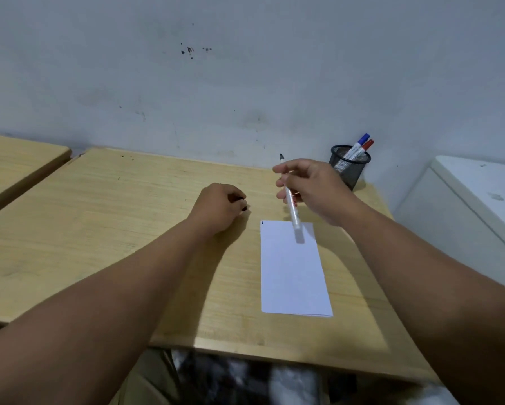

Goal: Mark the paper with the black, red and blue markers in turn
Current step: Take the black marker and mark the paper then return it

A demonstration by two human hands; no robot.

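A white folded paper (293, 270) lies on the wooden desk (114, 217), with a short black mark at its top left corner. My right hand (312, 188) hovers above the paper's far end, holding the uncapped black marker (291, 207) with its tip pointing up and away. My left hand (220, 207) rests on the desk left of the paper, fingers curled around a small black thing that looks like the marker's cap. The blue marker (359, 143) and the red marker (366, 147) stand capped in a black mesh cup (349, 168) at the desk's far right corner.
A grey stained wall (245, 83) rises right behind the desk. A second wooden desk (14, 162) adjoins on the left. A white cabinet (473, 206) stands to the right. Dark fabric shows below the desk's near edge.
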